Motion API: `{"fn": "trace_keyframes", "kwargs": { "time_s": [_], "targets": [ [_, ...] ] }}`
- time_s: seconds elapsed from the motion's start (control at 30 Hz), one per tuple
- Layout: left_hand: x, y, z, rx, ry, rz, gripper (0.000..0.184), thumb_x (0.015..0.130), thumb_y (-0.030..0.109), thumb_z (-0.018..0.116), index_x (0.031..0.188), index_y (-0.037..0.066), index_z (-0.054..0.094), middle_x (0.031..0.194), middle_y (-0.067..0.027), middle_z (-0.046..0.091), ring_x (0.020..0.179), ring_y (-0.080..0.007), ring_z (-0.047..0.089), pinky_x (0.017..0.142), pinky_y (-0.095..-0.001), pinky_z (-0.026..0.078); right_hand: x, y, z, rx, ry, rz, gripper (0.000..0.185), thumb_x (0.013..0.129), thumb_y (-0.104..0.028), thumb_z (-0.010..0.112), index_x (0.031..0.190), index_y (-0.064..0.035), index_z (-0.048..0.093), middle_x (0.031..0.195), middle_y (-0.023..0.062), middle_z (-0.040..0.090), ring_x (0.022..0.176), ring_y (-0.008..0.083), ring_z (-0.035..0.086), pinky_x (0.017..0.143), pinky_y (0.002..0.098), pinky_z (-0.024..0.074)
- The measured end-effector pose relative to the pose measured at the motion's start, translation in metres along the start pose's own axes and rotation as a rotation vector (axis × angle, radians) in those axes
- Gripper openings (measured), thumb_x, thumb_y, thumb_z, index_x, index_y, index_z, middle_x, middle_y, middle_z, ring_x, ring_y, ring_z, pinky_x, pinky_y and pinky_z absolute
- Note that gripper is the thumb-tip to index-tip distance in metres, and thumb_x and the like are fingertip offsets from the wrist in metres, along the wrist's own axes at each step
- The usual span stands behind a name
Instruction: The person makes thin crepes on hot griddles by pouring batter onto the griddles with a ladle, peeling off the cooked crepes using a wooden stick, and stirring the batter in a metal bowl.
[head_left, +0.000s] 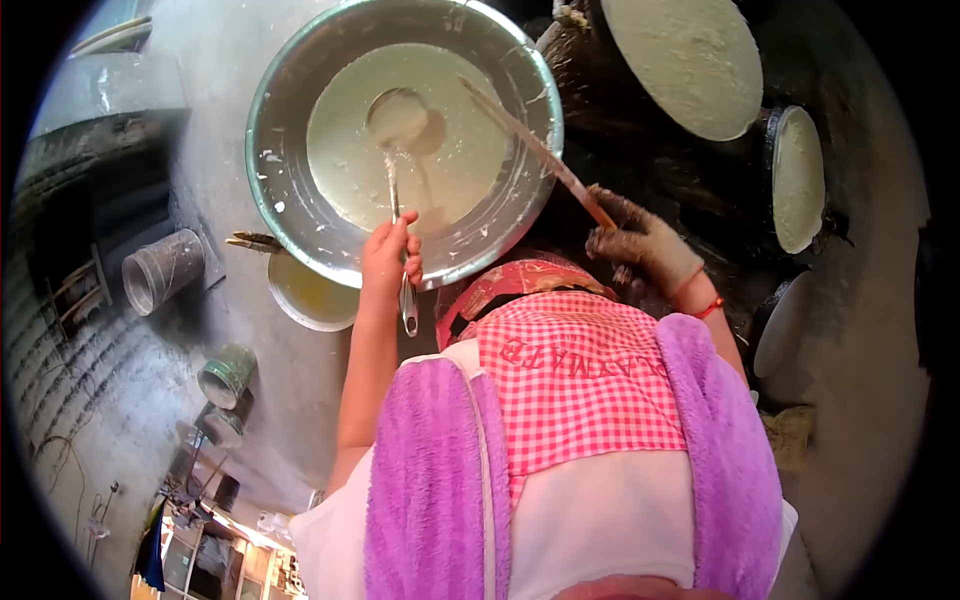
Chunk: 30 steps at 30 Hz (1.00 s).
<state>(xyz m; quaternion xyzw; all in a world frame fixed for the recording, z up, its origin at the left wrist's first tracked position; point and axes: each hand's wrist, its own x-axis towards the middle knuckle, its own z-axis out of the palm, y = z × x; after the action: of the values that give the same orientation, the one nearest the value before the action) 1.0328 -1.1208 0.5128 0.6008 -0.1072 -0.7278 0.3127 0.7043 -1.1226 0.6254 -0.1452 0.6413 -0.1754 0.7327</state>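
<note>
A large metal basin (275, 170) holds pale, milky liquid (345, 150), with white splashes on its inner wall. My left hand (388, 262) is closed round the handle of a metal ladle (398, 118), whose bowl is over the liquid near the basin's middle. On the right, my right hand (640, 245), in a dirty glove, grips the lower end of a long flat wooden stick (540, 150). The stick slants up and left across the basin's right rim, its tip over the liquid. Whether the ladle bowl touches the liquid I cannot tell.
Round vessels with pale contents, a large one (690, 60) and a smaller one (798, 180), stand at the right. A bowl of yellowish liquid (310, 295) is partly under the basin. Buckets, one grey (165, 270) and one green (228, 375), are at the left.
</note>
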Motion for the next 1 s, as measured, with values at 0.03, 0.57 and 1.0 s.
{"fn": "trace_keyframes", "kwargs": {
  "time_s": [0.03,0.57,1.0],
  "targets": [
    [0.011,-0.005,-0.005,-0.009,0.004,-0.013,0.028,0.098,0.024,0.051,0.115,0.002,0.054,0.068,-0.0004,0.049,0.043,-0.0081,0.041,0.036,-0.0244,0.033,0.012,-0.011,-0.004,-0.106,0.037,0.092,0.067,0.079,-0.002,0.069,0.141,-0.0058,0.042,0.119,0.0079,0.060,0.092,0.0099,0.058,0.079,0.0215,0.0483],
    [0.158,-0.044,-0.006,0.842,0.150,0.009,0.028,0.098,0.026,0.048,0.094,-0.001,0.054,0.067,-0.0150,0.059,0.052,-0.0260,0.059,0.048,-0.0408,0.047,0.137,0.047,0.001,-0.365,0.001,-0.310,0.053,0.086,-0.015,0.064,0.137,-0.0091,0.050,0.115,0.0094,0.065,0.099,0.0157,0.060,0.087,0.0283,0.0479],
    [-0.015,-0.043,0.095,-0.594,-0.483,0.123,0.019,0.100,0.025,0.047,0.096,0.008,0.053,0.050,0.0068,0.030,0.033,-0.0086,0.031,0.030,-0.0285,0.032,0.023,0.040,-0.051,-1.338,0.132,-0.865,0.038,0.083,-0.031,0.063,0.120,-0.0223,0.063,0.088,0.0187,0.061,0.077,0.0360,0.065,0.070,0.0456,0.0532]
  ]
}}
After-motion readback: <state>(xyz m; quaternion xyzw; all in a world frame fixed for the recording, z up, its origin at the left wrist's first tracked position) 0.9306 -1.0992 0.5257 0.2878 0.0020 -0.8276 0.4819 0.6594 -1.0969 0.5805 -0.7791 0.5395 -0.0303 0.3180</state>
